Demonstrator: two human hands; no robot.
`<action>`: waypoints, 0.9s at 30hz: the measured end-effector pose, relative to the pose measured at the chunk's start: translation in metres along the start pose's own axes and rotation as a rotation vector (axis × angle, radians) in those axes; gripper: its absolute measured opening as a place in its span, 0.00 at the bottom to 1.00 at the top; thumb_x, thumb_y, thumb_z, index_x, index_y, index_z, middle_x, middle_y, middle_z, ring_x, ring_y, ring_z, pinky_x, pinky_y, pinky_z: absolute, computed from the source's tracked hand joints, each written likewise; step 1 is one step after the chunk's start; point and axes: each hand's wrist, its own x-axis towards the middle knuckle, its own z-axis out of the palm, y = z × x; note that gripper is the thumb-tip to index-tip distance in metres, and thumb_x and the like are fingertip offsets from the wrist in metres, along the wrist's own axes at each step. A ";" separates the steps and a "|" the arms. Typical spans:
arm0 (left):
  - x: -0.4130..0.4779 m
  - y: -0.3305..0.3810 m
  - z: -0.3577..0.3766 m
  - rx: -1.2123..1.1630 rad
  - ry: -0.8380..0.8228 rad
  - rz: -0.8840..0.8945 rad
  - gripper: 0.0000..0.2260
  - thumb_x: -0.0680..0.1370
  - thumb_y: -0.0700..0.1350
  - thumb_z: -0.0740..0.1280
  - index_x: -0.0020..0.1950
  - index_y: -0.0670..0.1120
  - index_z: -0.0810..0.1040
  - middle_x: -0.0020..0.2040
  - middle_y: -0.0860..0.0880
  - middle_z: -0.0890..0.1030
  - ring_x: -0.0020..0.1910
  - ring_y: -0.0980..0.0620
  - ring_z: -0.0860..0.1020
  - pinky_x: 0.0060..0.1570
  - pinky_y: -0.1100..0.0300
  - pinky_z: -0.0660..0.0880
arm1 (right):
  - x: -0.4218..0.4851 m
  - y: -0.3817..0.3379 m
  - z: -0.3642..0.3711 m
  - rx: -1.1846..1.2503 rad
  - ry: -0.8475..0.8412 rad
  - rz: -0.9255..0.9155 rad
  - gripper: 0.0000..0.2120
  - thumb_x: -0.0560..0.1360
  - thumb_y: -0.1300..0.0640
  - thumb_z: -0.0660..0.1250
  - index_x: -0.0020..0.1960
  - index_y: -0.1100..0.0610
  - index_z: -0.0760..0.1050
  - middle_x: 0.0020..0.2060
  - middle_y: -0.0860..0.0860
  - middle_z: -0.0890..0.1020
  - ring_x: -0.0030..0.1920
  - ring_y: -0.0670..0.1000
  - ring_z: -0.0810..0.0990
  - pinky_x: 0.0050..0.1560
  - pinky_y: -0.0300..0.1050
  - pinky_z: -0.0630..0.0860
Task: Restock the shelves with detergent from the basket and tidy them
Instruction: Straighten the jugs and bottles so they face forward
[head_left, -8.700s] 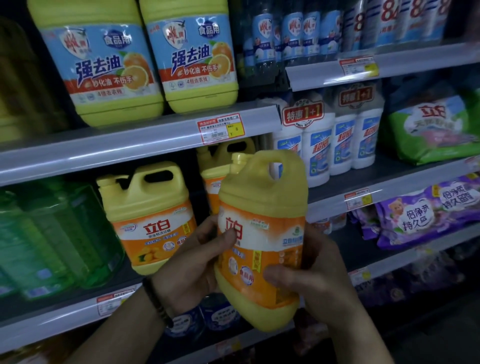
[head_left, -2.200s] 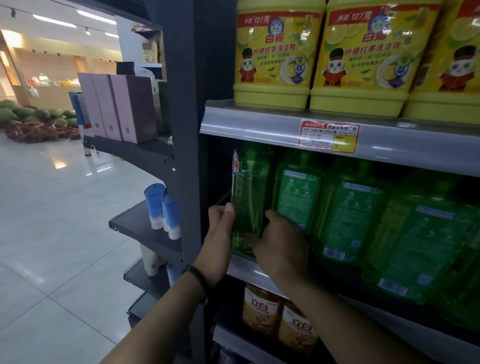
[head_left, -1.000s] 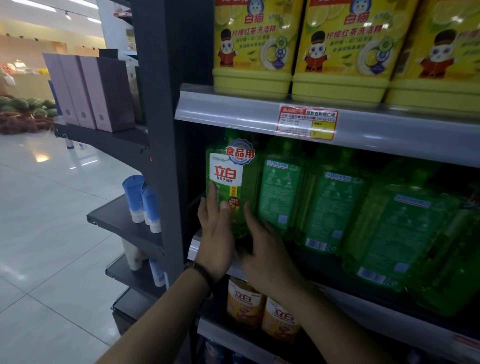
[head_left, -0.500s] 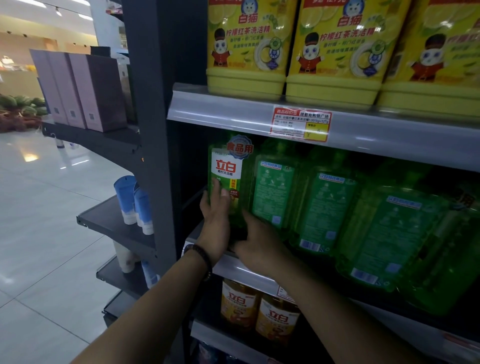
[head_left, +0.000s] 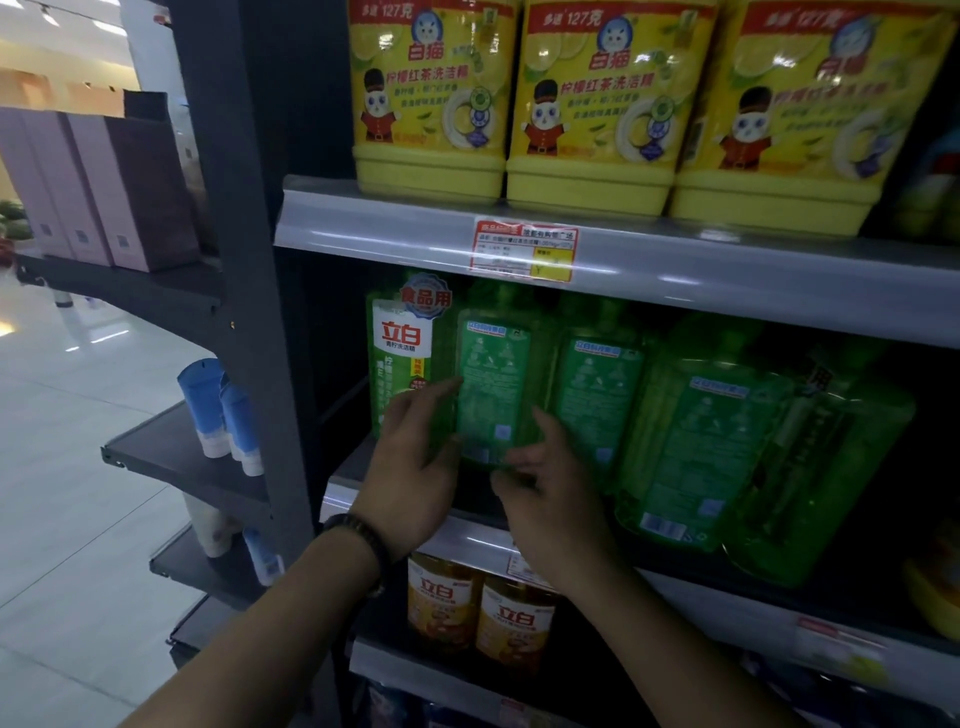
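Head view: loose-fingered left hand (head_left: 415, 467), right hand (head_left: 561, 499) touch green bottle (head_left: 493, 384).

A row of mauve boxes (head_left: 104, 192) is seen standing upright, side by side. Below and to the right of the boxes, blue tubes (head_left: 218, 410) are stood on their white caps, close together. Lower still, a white bottle (head_left: 210, 530) is partly hidden. Glossy pale floor tiles (head_left: 62, 467) are spread beneath the boxes. A red-and-white price label (head_left: 523, 249) is fixed well to the right of the boxes.
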 end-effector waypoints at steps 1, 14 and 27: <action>0.002 0.005 0.002 0.037 -0.003 0.031 0.30 0.81 0.34 0.66 0.78 0.60 0.68 0.71 0.51 0.67 0.68 0.53 0.70 0.72 0.52 0.72 | 0.000 0.000 -0.003 0.020 -0.007 0.017 0.40 0.81 0.59 0.71 0.86 0.47 0.53 0.57 0.45 0.80 0.55 0.45 0.81 0.55 0.45 0.77; 0.044 0.077 0.030 0.827 -0.073 0.014 0.45 0.73 0.49 0.71 0.82 0.67 0.49 0.76 0.36 0.52 0.69 0.30 0.64 0.59 0.39 0.78 | 0.017 -0.006 -0.005 0.190 -0.075 0.106 0.46 0.78 0.64 0.73 0.86 0.45 0.52 0.75 0.55 0.75 0.72 0.57 0.77 0.68 0.58 0.79; 0.060 0.071 0.033 0.895 -0.034 0.078 0.40 0.72 0.50 0.71 0.81 0.59 0.56 0.74 0.36 0.58 0.68 0.28 0.65 0.66 0.40 0.70 | 0.025 0.012 0.002 0.207 -0.134 0.167 0.39 0.77 0.68 0.71 0.84 0.51 0.62 0.67 0.53 0.81 0.41 0.38 0.81 0.42 0.40 0.82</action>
